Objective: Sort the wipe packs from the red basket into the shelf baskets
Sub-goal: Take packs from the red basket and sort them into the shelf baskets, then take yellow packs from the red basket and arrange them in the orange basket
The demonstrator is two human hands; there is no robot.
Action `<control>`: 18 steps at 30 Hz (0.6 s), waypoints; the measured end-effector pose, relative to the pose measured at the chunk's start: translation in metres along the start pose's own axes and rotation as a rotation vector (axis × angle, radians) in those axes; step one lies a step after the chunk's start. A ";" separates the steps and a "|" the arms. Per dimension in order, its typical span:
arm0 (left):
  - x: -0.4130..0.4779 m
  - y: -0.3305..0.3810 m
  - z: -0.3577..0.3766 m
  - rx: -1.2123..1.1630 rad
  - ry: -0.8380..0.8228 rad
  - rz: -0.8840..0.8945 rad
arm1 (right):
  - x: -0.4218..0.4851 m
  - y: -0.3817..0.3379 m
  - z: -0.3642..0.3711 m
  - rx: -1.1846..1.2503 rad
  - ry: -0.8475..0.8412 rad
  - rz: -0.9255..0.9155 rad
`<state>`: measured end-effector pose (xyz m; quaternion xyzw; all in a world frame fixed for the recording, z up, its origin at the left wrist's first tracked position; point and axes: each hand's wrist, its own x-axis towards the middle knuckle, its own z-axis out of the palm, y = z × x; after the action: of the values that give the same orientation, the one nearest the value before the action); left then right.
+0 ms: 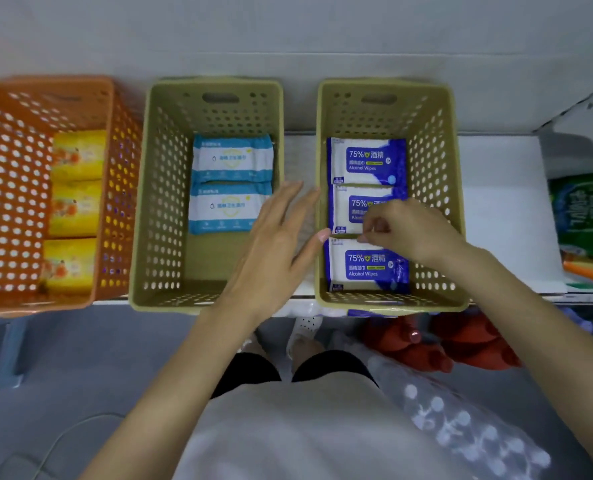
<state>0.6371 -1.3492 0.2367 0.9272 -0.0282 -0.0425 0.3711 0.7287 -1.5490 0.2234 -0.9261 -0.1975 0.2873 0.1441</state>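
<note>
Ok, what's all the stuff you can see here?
shelf: one, white, under the baskets
orange basket: one, orange, left on the shelf
tan baskets: two, tan, middle and right on the shelf
yellow wipe packs: three, yellow, in the orange basket
light blue wipe packs: two, light blue and white, in the middle basket
dark blue wipe packs: three, dark blue and white, in the right basket
green package: one, green, far right
red things: several, red, below the shelf, unclear what
left hand: one, open, between the tan baskets
right hand: one, in the right basket, seems to pinch the middle dark blue pack
</note>
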 end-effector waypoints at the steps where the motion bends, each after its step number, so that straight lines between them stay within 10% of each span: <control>1: -0.007 0.001 -0.007 -0.043 -0.001 0.000 | -0.008 -0.002 -0.007 0.144 0.071 0.037; 7: -0.068 -0.013 -0.048 -0.286 0.124 -0.086 | -0.074 -0.084 -0.024 0.917 0.358 -0.088; 18: -0.305 -0.147 -0.146 -0.574 0.599 -0.517 | -0.083 -0.369 0.140 0.711 0.031 -0.515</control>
<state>0.3510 -1.1174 0.2581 0.7355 0.3237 0.1295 0.5810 0.4789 -1.2402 0.2917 -0.7435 -0.3088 0.2783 0.5239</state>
